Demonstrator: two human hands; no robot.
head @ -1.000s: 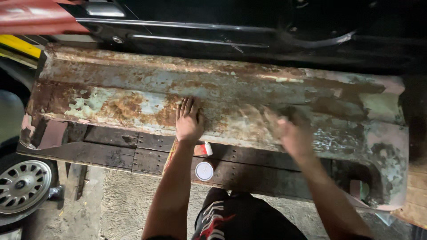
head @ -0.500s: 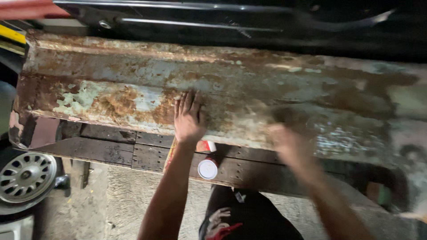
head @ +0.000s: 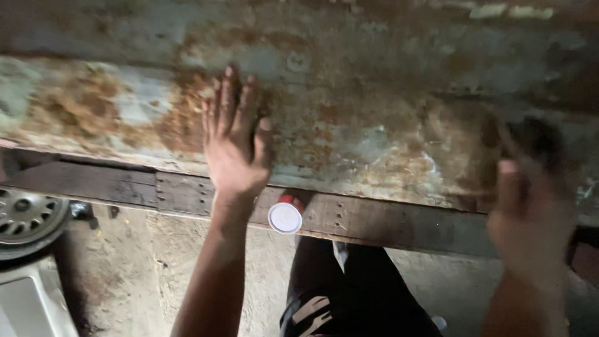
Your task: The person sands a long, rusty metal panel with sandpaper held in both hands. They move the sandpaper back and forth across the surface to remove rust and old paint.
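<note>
We see the left hand point(head: 234, 140) lying flat, palm down, on the long rusted metal panel with flaking pale blue-green paint point(head: 374, 106), its fingers point(head: 226, 93) spread and released, gripping nothing. The right hand point(head: 530, 206) is at the panel's near edge on the right side, smeared by motion; we cannot tell whether its fingers are clenched or loose, nor whether a dark shape above them is something held. The panel stretches across the whole view, resting on a dark wooden beam with rows of small holes point(head: 374, 218) that runs along beneath its near edge. Just below the left wrist, against the beam, stands a small red can with a round white cap point(head: 286, 216); no label on it can be made out. Under the beam lies the bare concrete floor point(head: 137, 268), open between the left forearm and a silver spoked car wheel point(head: 28, 218) at the far left. The person's dark trousers with a pale print point(head: 349, 293) fill the bottom centre.
</note>
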